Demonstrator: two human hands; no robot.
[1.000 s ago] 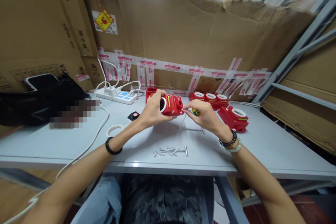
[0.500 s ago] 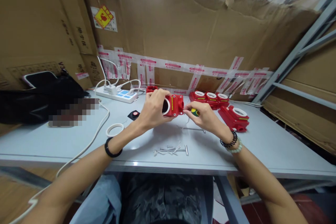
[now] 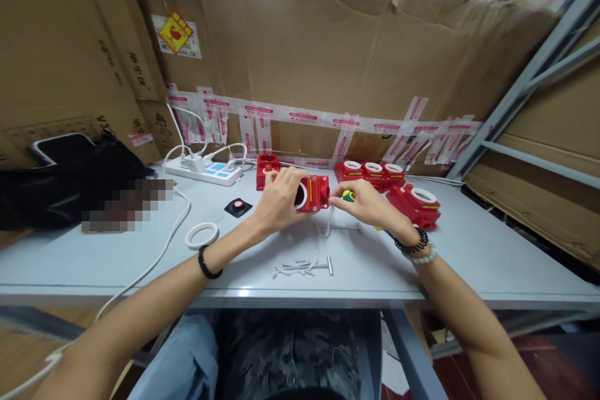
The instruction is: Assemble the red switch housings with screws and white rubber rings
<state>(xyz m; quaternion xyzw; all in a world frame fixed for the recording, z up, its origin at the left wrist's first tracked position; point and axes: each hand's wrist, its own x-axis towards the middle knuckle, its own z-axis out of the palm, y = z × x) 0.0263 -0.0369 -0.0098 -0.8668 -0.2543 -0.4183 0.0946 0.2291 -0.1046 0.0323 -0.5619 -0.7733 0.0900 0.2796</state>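
Note:
My left hand (image 3: 281,197) grips a red housing (image 3: 316,194) above the table. A white ring surrounds the dark round opening in its face, partly covered by my fingers. My right hand (image 3: 363,203) is closed around a screwdriver with a green-and-yellow handle (image 3: 348,195), most of it hidden by the fingers. Its pinched fingertips meet the housing's right end, at a lower corner; whatever small part is between them cannot be made out. Below the hands, a thin T-shaped metal rod (image 3: 344,228) and a white strand (image 3: 324,230) lie on the table.
Screws and metal pins (image 3: 300,265) lie near the front edge. A loose white ring (image 3: 202,235) and a black square piece with a red button (image 3: 238,207) are at left. More red housings (image 3: 415,203) stand at right. Behind are a power strip (image 3: 204,170) and cardboard (image 3: 300,56).
The view has shifted slightly. The left hand and housing sit a little lower and farther right, uncovering the red housing behind. The right hand stays at the housing's right end.

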